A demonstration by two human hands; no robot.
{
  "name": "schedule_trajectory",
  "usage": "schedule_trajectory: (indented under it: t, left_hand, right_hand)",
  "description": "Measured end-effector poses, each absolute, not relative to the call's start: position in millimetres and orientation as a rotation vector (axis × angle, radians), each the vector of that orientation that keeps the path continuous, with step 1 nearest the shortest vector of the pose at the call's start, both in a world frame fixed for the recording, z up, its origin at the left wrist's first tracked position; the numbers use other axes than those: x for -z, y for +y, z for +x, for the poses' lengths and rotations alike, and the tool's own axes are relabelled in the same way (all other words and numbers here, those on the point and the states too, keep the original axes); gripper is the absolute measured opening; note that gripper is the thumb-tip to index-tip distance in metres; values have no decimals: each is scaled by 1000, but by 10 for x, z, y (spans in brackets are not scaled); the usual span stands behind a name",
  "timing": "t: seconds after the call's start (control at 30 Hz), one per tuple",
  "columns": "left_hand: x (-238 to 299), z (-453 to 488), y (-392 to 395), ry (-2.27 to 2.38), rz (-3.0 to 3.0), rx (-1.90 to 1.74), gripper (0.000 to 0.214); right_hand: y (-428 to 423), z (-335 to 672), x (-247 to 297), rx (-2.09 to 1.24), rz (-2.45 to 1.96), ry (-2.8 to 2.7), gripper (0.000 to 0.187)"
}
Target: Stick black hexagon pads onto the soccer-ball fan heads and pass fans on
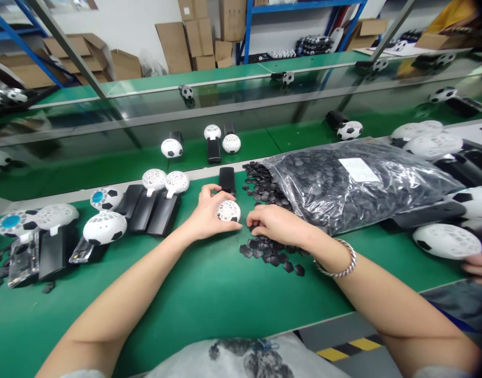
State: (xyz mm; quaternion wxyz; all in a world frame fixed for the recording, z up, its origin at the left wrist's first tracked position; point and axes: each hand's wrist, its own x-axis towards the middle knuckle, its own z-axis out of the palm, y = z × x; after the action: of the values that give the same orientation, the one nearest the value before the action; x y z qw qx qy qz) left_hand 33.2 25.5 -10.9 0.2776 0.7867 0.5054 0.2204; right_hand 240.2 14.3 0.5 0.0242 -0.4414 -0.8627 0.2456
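Observation:
My left hand (206,215) curls its thumb and fingers around a white openwork soccer-ball head (229,211) on the green worktop. A black handle (227,181) extends from it, pointing away from me. Just to the right, my right hand (271,224) has its fingers bent together at the edge of a pile of black pentagon pieces (270,254). Whatever is between those fingertips is hidden. The pieces spill from the mouth of a large clear plastic bag (367,184) filled with more of them.
Several ball-headed units with black handles (162,212) lie to the left, two with clear handles (24,260). More units (172,148) sit on the green conveyor (264,139) beyond a pale rail. Another person's hand (479,265) touches a ball head (448,241) at right.

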Motion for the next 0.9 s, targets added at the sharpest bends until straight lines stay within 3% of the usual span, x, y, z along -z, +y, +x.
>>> schedule_trajectory:
  t: [0.27, 0.6, 0.9]
  left_hand:
    - [-19, 172, 312, 1138, 2037, -434, 51]
    - [110, 224, 346, 1217, 1908, -567, 50]
    - [75, 240, 339, 1232, 1922, -553, 50]
  right_hand:
    - [173, 2421, -47, -941, -1251, -2539, 6]
    - [169, 2365, 6, -1134, -1147, -1992, 11]
    - [225, 2339, 120, -614, -1007, -2249, 12]
